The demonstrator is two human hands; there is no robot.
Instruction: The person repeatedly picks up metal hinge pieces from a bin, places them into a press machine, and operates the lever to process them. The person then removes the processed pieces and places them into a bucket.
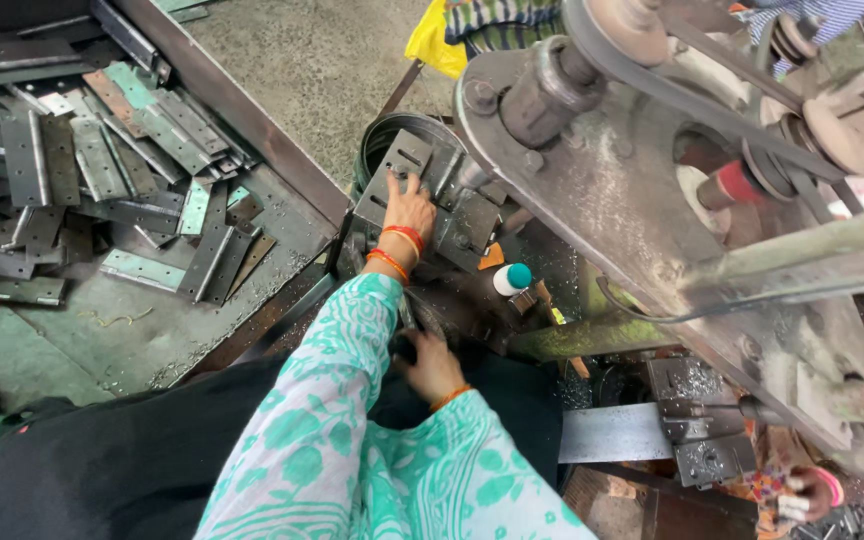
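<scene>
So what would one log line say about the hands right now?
left hand: flat on slotted metal plate | right hand: low by the lap, grip hidden | hinge plates: heaped at left

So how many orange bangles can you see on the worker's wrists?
3. Two orange bangles sit on the left wrist, just behind the left hand pressing on the grey metal plate. One is on the right wrist; the sleeve may hide more.

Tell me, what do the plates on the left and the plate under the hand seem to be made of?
Loose plates: probably sheet steel, dull grey, some greenish or rust-brown, with flat thin edges. Plate under the left hand: likely the same steel, grey and matte, with punched slots. The coating cannot be told.
</scene>
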